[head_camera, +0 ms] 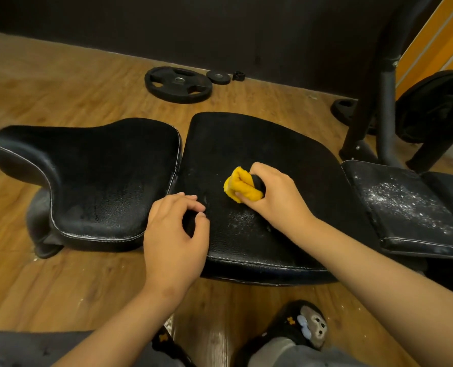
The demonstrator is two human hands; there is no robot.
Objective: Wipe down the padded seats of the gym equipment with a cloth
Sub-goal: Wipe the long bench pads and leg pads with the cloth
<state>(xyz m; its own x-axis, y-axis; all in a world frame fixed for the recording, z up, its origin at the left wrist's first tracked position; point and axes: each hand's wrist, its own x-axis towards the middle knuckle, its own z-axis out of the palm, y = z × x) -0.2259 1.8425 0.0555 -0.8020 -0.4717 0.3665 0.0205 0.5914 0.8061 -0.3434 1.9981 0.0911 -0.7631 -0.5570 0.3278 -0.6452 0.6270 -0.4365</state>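
Right hand [275, 194] grips wadded cloth [242, 188] atop middle pad [246, 144]; left hand [175, 234] loosely curled, empty, at pad's left edge. Risk: small wad skips white specks [242, 217] toward pad's front.

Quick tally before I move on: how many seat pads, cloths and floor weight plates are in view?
Seat pads: 3 - left pad, middle pad, dusty right pad
Cloths: 1 - yellow cloth, gripped by right hand
Weight plates: 3 - large plate, small plate, partly hidden plate
Total: 7
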